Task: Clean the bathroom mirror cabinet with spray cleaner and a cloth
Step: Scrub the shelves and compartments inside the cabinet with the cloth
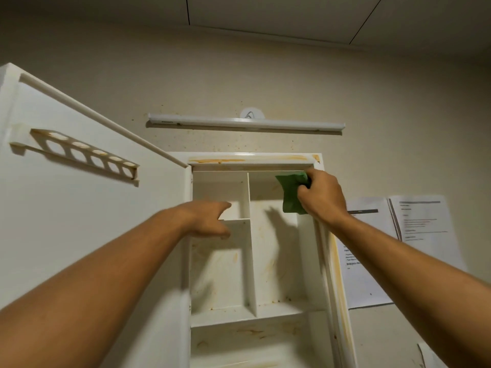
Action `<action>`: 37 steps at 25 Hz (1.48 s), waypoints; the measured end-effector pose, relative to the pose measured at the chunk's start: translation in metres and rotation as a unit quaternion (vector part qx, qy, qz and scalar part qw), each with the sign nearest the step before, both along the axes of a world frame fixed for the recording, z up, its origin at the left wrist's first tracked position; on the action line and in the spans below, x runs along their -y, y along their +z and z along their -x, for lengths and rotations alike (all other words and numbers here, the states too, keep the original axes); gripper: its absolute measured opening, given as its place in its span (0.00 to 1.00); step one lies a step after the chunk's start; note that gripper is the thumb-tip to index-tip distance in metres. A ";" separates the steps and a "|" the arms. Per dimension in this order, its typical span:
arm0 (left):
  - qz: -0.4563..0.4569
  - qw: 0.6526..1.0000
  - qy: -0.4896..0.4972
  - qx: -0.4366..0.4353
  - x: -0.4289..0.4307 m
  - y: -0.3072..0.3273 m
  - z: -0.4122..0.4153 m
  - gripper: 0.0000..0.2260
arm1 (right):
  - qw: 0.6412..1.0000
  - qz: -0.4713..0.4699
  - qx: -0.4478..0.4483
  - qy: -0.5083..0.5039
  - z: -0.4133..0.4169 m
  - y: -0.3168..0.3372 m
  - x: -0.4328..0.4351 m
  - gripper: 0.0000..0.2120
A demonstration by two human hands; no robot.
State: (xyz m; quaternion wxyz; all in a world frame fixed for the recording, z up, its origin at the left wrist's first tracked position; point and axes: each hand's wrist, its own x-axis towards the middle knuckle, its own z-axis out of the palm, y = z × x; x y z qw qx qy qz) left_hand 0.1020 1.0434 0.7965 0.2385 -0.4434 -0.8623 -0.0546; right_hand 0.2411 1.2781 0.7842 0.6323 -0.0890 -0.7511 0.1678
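**Me:** My right grip (322, 196) pinches the green cloth (291, 193) at the cabinet's (265, 155) top right corner; my left grip (210, 219) lies spread at its inner shelf (236, 221).

**Colleague:** Risk?

**Me:** Pushing hard could smear the orange stains (268, 268) (they streak its back) or jolt that shelf. Papers (425, 227) hang right of the cabinet, and a light bar (247, 123) sits above.

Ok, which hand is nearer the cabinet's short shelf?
Left. The left hand is at the short shelf; the right hand grips a green cloth up in the right compartment.
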 end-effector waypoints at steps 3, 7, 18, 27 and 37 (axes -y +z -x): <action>-0.011 1.000 -0.005 0.000 -0.017 -0.004 0.010 0.43 | 0.999 -0.032 -0.018 -0.026 0.010 0.007 -0.009 0.15; -0.029 0.999 -0.018 -0.007 -0.031 -0.006 0.021 0.47 | 0.985 -0.143 -0.029 -0.093 0.023 0.015 -0.013 0.09; 0.008 0.994 0.019 -0.103 -0.057 -0.009 0.044 0.57 | 0.994 -0.093 -0.009 -0.051 0.106 -0.005 -0.015 0.13; 0.040 0.992 0.039 -0.112 -0.063 -0.005 0.048 0.43 | 0.977 -0.204 0.061 -0.021 0.128 -0.029 -0.010 0.15; -0.063 0.996 -0.042 -0.044 -0.055 -0.010 0.038 0.44 | 0.989 -0.131 -0.048 -0.042 0.079 -0.011 -0.012 0.12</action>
